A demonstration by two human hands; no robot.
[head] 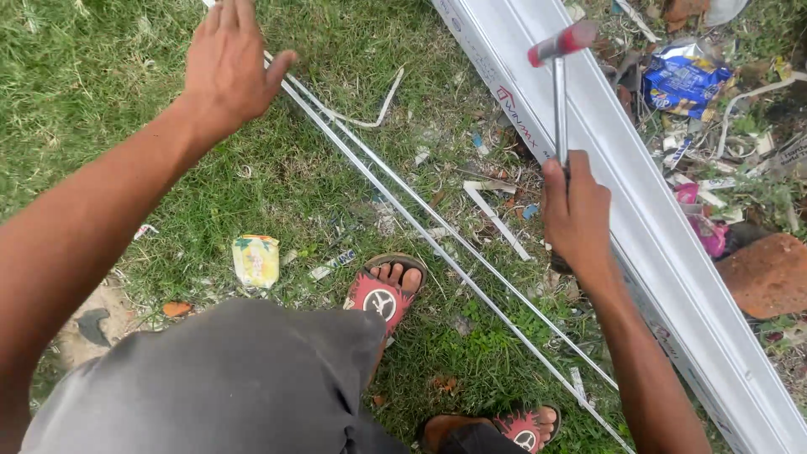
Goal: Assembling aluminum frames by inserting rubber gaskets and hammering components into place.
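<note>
My right hand (577, 210) grips the metal handle of a hammer (561, 92) with a red-tipped head, raised over a long white plastic channel (639, 210) lying on the grass. My left hand (229, 60) is spread, fingers apart, resting on or just above the far end of two thin white strips (420, 223) that run diagonally across the grass. It holds nothing that I can see.
My feet in red sandals (382, 294) stand on the grass beside the strips. Litter lies about: a yellow wrapper (255, 259), a blue packet (683, 80), scraps of white strip (498, 220). A reddish stone (767, 273) sits at the right.
</note>
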